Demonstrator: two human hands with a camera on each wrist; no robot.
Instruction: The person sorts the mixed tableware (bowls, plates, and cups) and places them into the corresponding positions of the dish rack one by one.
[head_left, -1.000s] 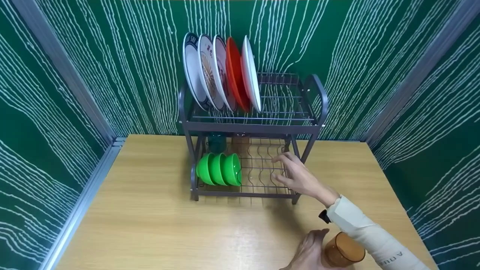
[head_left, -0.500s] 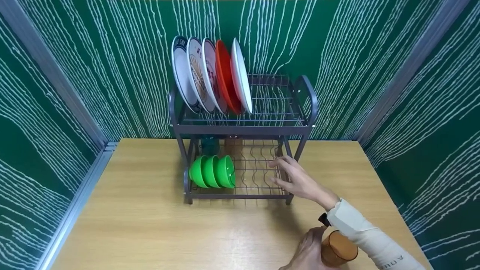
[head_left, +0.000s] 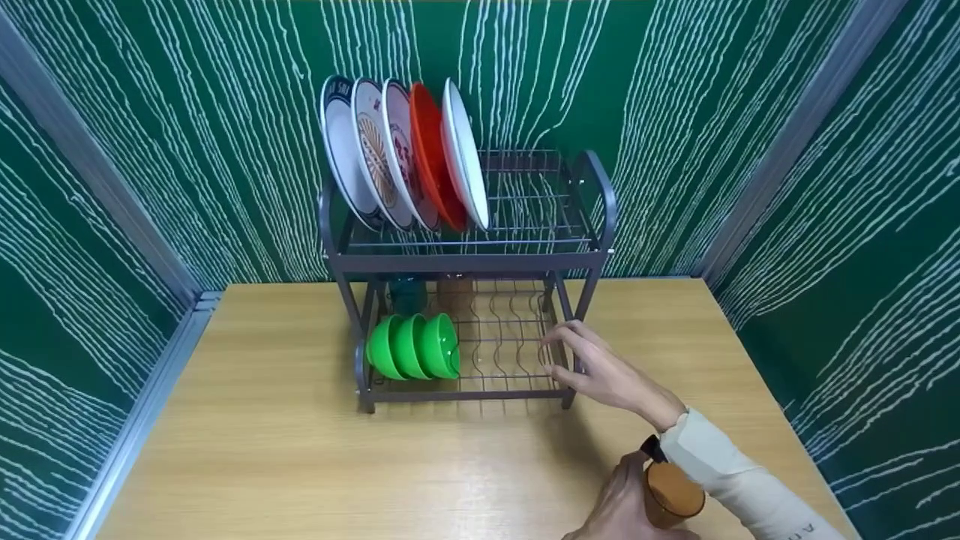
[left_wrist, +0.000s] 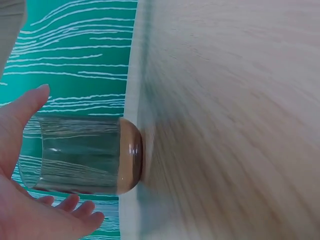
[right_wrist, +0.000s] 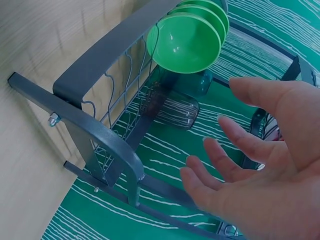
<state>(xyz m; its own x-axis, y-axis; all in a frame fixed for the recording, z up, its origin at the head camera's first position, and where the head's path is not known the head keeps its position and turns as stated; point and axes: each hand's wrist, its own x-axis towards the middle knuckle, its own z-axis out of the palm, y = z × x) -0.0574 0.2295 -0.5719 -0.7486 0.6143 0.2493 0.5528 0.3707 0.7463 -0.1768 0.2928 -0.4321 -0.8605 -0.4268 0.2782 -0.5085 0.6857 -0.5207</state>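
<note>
My left hand (head_left: 622,495) is cupped loosely beside an amber drinking glass (head_left: 673,493) standing upright on the table at the lower right. In the left wrist view its thumb (left_wrist: 35,102) is apart from the glass, while the fingertips are right along the other side. My right hand (head_left: 607,375), fingers spread and bent with nothing between them, hovers at the right end of the dish rack's lower shelf (head_left: 517,360). The right sleeve partly covers the glass in the head view. Nested green bowls (head_left: 412,349) stand on edge at that shelf's left.
Several plates (head_left: 405,157), one of them red, stand upright on the dark metal rack's upper tier (head_left: 465,262). Behind the bowls are a teal glass (head_left: 408,296) and a brownish glass (head_left: 455,295). Green walls with white streaks (head_left: 217,112) enclose the wooden table (head_left: 300,465).
The head view has swung, shifting the rack leftward in it. My right hand has moved a little right relative to the rack, and my left hand has come nearer to the amber glass.
</note>
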